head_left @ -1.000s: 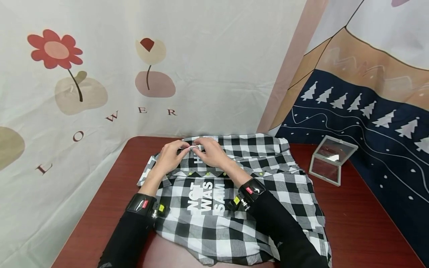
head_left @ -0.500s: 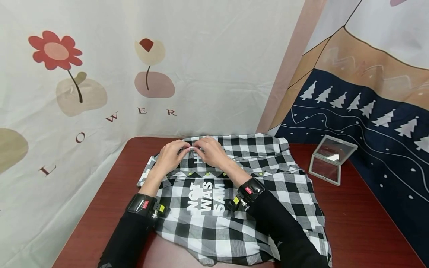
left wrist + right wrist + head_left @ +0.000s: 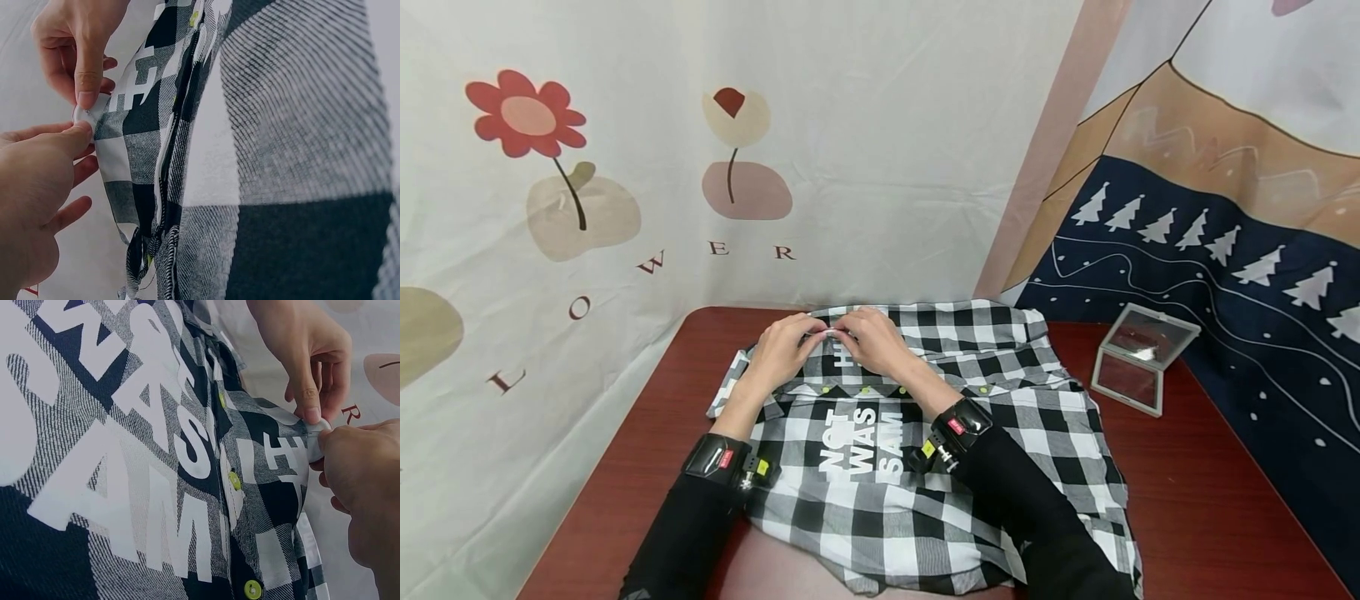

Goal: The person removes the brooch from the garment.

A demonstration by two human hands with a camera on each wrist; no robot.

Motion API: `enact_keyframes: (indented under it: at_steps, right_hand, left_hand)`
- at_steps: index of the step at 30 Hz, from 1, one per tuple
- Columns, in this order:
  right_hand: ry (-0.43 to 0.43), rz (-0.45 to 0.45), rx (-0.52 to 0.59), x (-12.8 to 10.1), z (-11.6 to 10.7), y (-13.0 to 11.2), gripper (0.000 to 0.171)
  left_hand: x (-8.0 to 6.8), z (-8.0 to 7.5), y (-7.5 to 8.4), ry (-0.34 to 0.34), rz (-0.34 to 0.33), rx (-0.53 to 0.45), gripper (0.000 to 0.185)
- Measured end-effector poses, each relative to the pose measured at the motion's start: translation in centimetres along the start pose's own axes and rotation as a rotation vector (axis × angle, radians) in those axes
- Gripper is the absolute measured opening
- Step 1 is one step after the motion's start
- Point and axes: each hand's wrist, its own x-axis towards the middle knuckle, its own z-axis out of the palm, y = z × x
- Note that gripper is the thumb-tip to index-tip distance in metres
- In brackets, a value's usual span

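Note:
A black-and-white checked shirt (image 3: 1000,450) with white printed lettering and yellow-green buttons (image 3: 252,589) lies spread over the table. At its far edge, my left hand (image 3: 778,354) pinches a small white rounded piece (image 3: 95,111) between thumb and forefinger. My right hand (image 3: 876,342) pinches the same white piece (image 3: 315,447) from the other side, thumb tips close together. In the left wrist view the piece meets the checked cloth beside a printed H (image 3: 139,87). Its exact kind I cannot tell.
An open two-panel case (image 3: 1129,392) with shiny panels stands on the dark red table (image 3: 1217,500), right of the shirt. A pale printed curtain (image 3: 880,167) hangs behind, and a navy one with white trees (image 3: 1150,250) hangs at the right.
The white piece looked wider and rounder between the fingertips one second ago and shows as a thin strip now. Both hands have stayed in almost the same place.

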Motion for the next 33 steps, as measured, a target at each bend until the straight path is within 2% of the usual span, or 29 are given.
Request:
enact_keyframes:
  at_steps: [4, 9, 16, 23, 33]
  right_hand:
    - [-0.006, 0.038, 0.037, -0.1, 0.0, 0.1, 0.018]
    - [0.011, 0.099, 0.125, -0.3, 0.0, 0.3, 0.018]
    - [0.08, 0.149, 0.245, -0.6, 0.2, 0.6, 0.016]
    - [0.192, 0.187, 0.331, -1.0, 0.9, 0.9, 0.012]
    - [0.272, 0.377, 0.56, -1.6, 2.0, 0.8, 0.012]
  left_hand:
    - [0.0, 0.1, -0.1, 0.004, -0.01, -0.039, 0.016]
    - [0.0, 0.2, -0.3, 0.019, -0.05, -0.148, 0.02]
    - [0.0, 0.4, -0.2, 0.042, -0.059, -0.213, 0.026]
    - [-0.2, 0.7, -0.2, 0.067, -0.112, -0.246, 0.026]
    - [-0.2, 1.0, -0.2, 0.079, -0.217, -0.335, 0.028]
